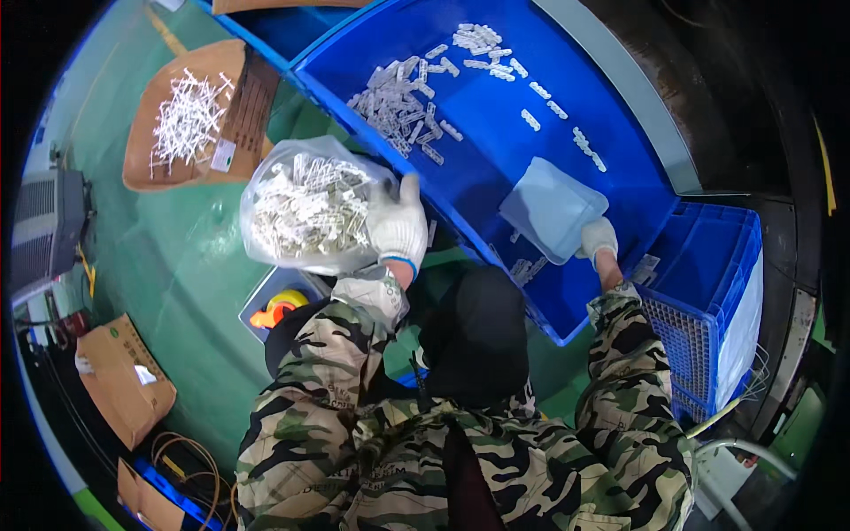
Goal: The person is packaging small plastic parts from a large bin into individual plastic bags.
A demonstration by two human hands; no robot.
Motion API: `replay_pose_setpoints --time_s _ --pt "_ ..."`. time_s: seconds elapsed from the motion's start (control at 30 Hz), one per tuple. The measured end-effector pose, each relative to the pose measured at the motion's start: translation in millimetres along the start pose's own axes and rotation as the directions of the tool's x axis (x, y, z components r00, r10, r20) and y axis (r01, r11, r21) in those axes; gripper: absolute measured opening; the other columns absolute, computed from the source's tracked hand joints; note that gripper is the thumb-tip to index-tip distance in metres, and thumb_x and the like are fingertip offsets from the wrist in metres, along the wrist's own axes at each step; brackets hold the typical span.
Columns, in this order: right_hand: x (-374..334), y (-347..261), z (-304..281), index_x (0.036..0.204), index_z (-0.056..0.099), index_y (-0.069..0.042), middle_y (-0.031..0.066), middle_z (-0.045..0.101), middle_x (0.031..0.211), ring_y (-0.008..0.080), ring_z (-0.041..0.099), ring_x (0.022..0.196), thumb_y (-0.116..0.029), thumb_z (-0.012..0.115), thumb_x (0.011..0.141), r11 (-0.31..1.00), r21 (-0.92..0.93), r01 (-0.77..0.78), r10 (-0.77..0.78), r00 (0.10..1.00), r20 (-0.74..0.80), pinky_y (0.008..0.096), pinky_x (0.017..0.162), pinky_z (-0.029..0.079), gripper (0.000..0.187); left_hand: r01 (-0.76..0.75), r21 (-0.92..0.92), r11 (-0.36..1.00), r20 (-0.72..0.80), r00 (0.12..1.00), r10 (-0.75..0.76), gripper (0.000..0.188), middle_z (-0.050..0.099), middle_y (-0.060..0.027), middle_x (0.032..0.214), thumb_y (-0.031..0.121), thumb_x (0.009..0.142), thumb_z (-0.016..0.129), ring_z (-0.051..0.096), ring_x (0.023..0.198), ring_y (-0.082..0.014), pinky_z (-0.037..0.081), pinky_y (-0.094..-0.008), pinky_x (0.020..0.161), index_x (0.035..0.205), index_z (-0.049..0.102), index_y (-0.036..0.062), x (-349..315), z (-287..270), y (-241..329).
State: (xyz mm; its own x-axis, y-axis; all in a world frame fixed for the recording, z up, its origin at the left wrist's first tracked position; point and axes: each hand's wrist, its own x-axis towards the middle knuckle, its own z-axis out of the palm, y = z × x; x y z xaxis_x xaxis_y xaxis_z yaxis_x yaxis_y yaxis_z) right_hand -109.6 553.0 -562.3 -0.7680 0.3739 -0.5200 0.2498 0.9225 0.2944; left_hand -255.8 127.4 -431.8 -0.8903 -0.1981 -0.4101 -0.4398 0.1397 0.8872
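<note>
My left hand point(397, 226), in a white glove, grips the right side of a clear plastic bag point(252, 217). The bag is full of small white plastic parts point(305, 212); some of my fingers are hidden at its edge. In my right hand point(598, 239), also gloved, is the corner of a translucent pale-blue plastic tray point(553, 208). It is held tilted over a large blue bin point(496, 168). Flat, pale plastic pieces point(403, 102) lie heaped at the bin's left side, and others are scattered along its far end and beneath the tray.
Beyond the bag, a cardboard box point(142, 150) holds thin white parts. An orange and yellow tape dispenser point(277, 310) sits in a small container by my left leg. Blue crates point(708, 265) stand at the right. Another carton point(124, 380) is on the green floor, lower left.
</note>
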Motion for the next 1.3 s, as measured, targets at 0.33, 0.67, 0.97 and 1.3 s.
replay_pose_setpoints --time_s 0.33,0.67,0.97,1.3 --pt "147.8 -301.3 -101.7 0.099 0.08 -0.008 0.0242 0.073 0.108 0.0413 0.071 0.103 -0.026 0.055 0.088 0.804 0.578 0.141 -0.076 0.988 -0.136 0.0475 0.086 0.058 0.033 0.094 0.309 0.946 -0.391 0.92 0.036 0.054 0.065 -0.029 0.122 0.013 0.089 0.069 0.068 0.107 -0.0444 0.053 -0.0483 0.094 0.138 0.051 -0.0032 66.4 73.4 -36.1" --pt "214.0 -252.0 -10.4 0.091 0.074 0.004 0.0199 0.075 0.085 0.0328 0.074 0.077 -0.012 0.061 0.086 0.407 0.881 0.241 -0.025 0.967 -0.254 0.043 0.067 0.059 0.021 0.016 0.343 0.939 -0.388 0.913 0.126 0.042 0.07 -0.0269 0.11 0.01 0.089 0.069 0.07 0.102 -0.0431 0.054 -0.0477 0.091 0.125 0.056 -0.0058 54.8 109.6 -26.1" --pt "142.1 -260.2 -53.0 0.106 0.07 0.002 0.0101 0.071 0.091 0.0244 0.07 0.075 -0.006 0.065 0.086 -0.408 0.911 0.053 -0.017 0.998 -0.066 0.041 0.058 0.059 0.022 -0.003 0.318 0.948 -0.379 0.916 0.13 0.043 0.071 -0.0267 0.111 0.006 0.089 0.067 0.07 0.104 -0.0412 0.053 -0.0446 0.092 0.128 0.055 -0.0064 60.7 96.7 -38.5" --pt "14.1 -174.4 -119.9 0.094 0.067 0.002 0.0068 0.067 0.082 0.0198 0.066 0.069 -0.006 0.062 0.085 -0.331 0.943 0.04 0.195 0.98 0.027 0.0363 0.058 0.054 0.013 0.164 0.375 0.912 -0.375 0.927 -0.012 0.064 0.068 -0.0249 0.12 0.022 0.089 0.071 0.072 0.098 -0.0422 0.057 -0.0486 0.089 0.145 0.046 0.0006 68.0 58.7 -41.2"
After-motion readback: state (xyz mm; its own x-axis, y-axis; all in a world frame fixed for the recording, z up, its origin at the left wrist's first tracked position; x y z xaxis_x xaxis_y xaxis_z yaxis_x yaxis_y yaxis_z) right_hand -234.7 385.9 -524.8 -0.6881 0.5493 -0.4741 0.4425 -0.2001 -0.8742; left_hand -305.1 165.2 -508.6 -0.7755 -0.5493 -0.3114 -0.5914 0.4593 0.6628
